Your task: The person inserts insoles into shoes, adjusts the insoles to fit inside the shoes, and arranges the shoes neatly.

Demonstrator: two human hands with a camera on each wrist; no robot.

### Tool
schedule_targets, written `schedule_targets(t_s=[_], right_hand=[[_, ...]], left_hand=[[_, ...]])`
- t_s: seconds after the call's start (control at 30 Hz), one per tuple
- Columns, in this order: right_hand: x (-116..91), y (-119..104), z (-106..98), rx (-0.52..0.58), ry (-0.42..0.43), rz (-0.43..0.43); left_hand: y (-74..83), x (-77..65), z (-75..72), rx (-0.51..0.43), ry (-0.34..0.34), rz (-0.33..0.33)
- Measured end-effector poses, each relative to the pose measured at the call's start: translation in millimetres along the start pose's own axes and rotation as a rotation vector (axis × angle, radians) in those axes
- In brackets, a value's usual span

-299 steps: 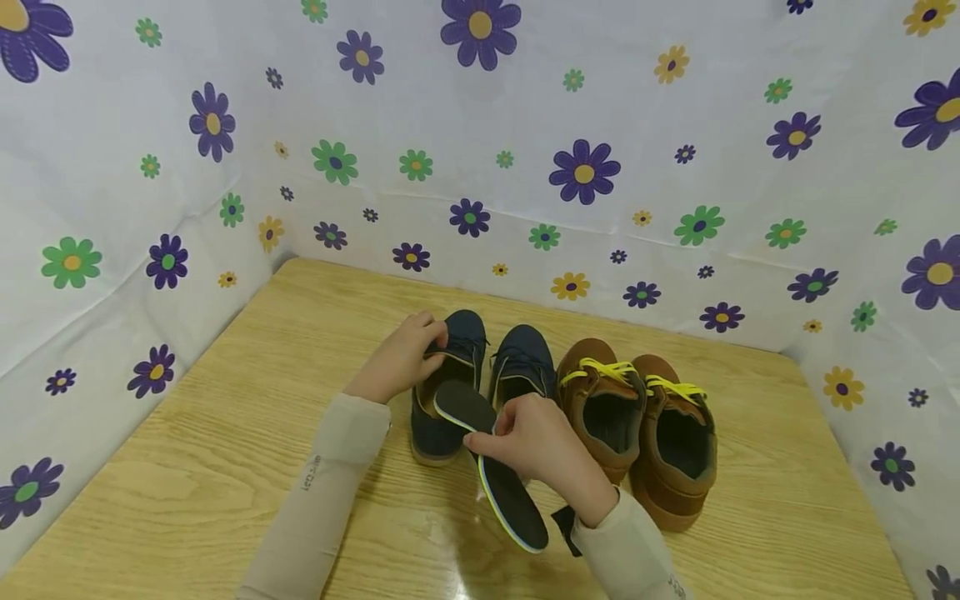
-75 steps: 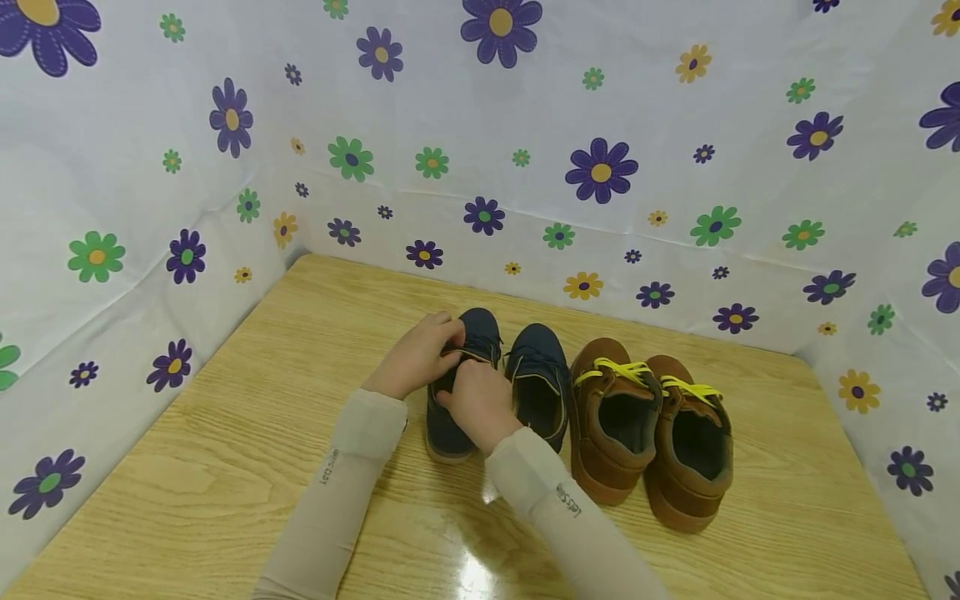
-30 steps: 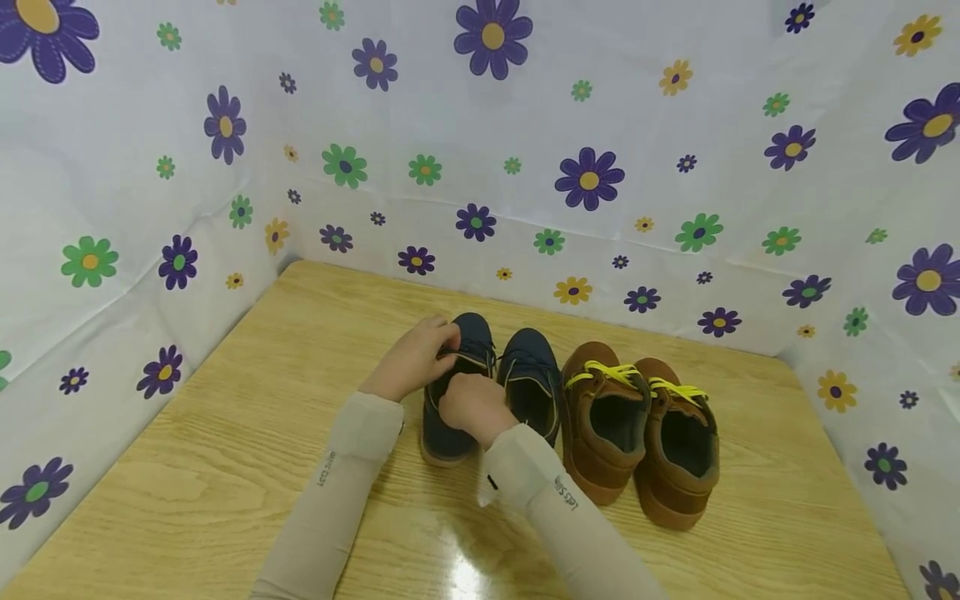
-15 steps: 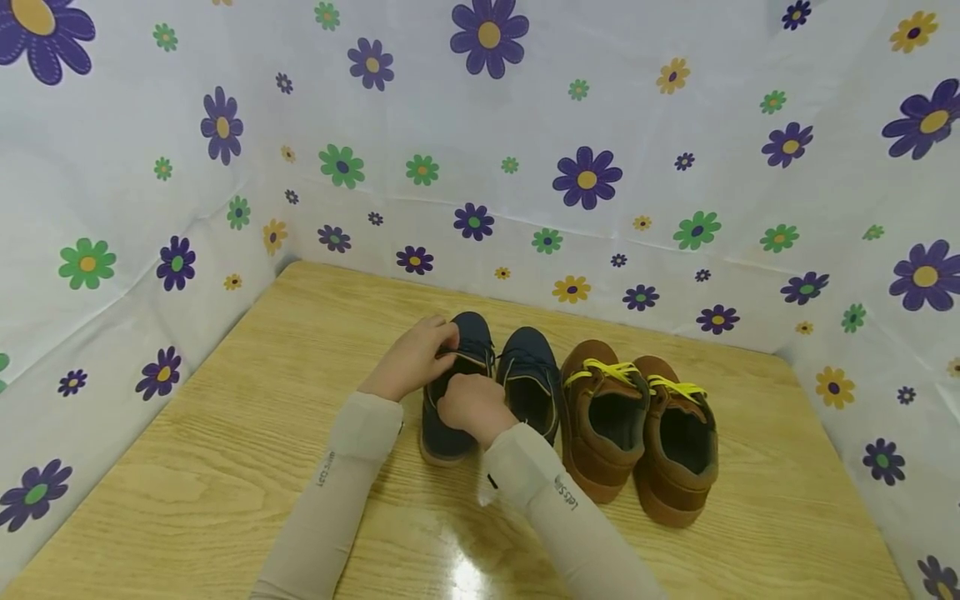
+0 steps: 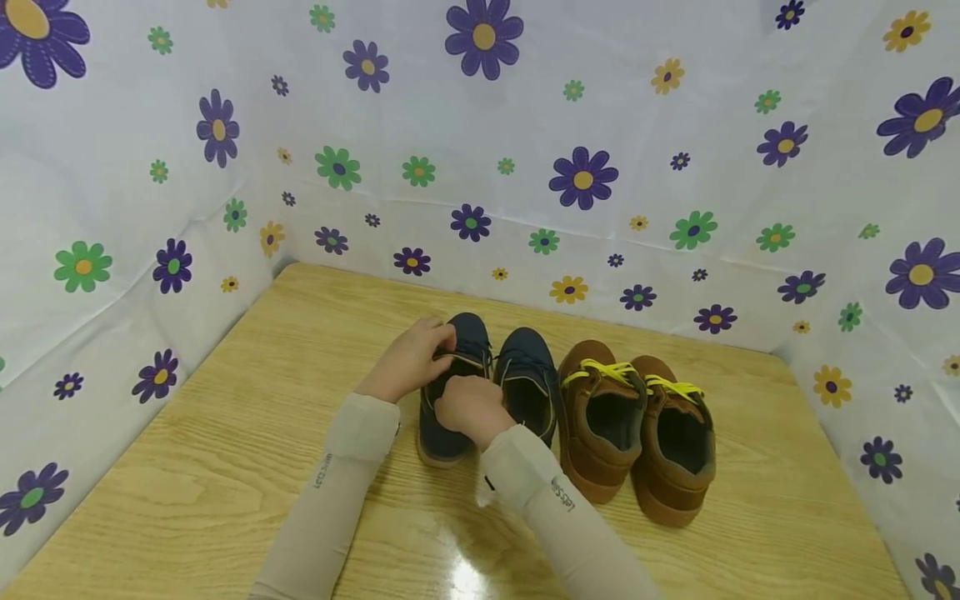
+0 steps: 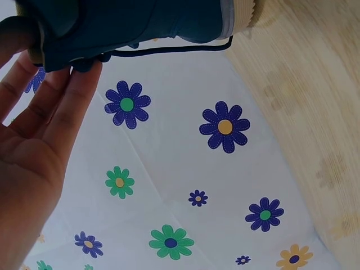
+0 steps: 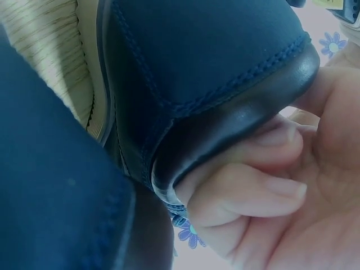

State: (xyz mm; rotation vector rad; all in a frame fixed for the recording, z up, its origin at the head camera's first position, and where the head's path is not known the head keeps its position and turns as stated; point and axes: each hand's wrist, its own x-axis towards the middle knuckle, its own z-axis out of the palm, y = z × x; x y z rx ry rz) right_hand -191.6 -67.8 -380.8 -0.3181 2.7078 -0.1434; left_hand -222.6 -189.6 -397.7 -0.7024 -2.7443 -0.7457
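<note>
In the head view, my left hand (image 5: 408, 361) grips the opening edge of the left navy shoe (image 5: 442, 437) near its laces. The left wrist view shows the fingers (image 6: 73, 107) against the outside of that shoe (image 6: 135, 22). My right hand (image 5: 471, 406) reaches down into the same shoe's opening. In the right wrist view, some of its fingers (image 7: 247, 194) are curled beside the dark collar (image 7: 236, 121), while other fingertips are hidden. Whether they hold anything inside cannot be seen. The other navy shoe (image 5: 525, 354) stands just to the right.
Two brown shoes with yellow laces, a left one (image 5: 592, 471) and a right one (image 5: 671, 492), stand right of the navy pair. All stand on a wood-grain table (image 5: 247, 408). Flower-print cloth (image 5: 420, 100) rises behind and at both sides.
Ten seconds ago my right hand held a black insole over the left navy shoe. The insole is now out of sight and that hand is in the shoe. Over the last second, almost nothing moves.
</note>
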Motion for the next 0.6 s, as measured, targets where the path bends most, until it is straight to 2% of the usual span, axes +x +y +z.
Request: schedule_targets(t_s=[0.1, 0.17, 0.33, 0.43, 0.5, 0.6], right_hand=[[-2.9, 1.7, 1.9, 0.022, 0.031, -0.041], [-5.8, 4.7, 4.1, 0.072, 0.061, -0.107], [-14.6, 19.0, 7.8, 0.283, 0.141, -0.384], [-20.3, 29.2, 9.0, 0.334, 0.179, -0.521], [-25.0, 35.5, 10.4, 0.345, 0.206, -0.573], [-33.1, 44.6, 12.7, 0.362, 0.256, -0.606]], left_hand=[[-0.3, -0.9, -1.1, 0.009, -0.011, -0.001], [-0.9, -2.3, -2.5, 0.018, -0.026, -0.005], [-0.9, -7.1, -8.8, 0.049, -0.085, -0.044], [2.1, -10.4, -13.8, 0.065, -0.121, -0.073], [4.7, -13.3, -16.8, 0.068, -0.145, -0.091], [9.0, -18.6, -21.4, 0.067, -0.165, -0.106]])
